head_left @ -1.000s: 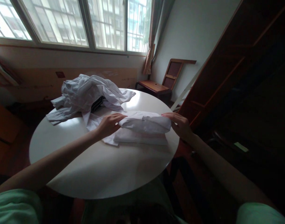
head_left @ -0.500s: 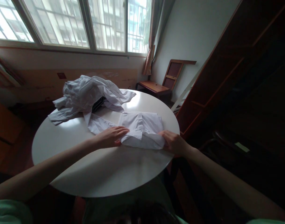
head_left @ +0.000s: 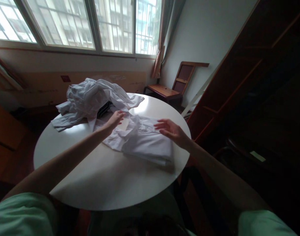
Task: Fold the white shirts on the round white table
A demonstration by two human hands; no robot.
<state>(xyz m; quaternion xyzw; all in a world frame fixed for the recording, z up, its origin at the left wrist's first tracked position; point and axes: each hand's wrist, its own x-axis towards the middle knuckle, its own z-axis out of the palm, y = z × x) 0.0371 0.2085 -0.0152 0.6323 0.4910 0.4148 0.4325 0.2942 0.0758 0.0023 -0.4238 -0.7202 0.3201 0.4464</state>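
Remotely, I find left hand and right hand spread, flanking white shirt at table's three o'clock, presumably for even control.

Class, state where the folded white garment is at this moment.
In the head view, the folded white garment lies on the right side of the round table, nearer the person than the crumpled pile, and close to the right hand.

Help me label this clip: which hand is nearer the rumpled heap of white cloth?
Left. The left hand is at the near side of the heap; the right hand is farther off, to the right, by the folded white garment.
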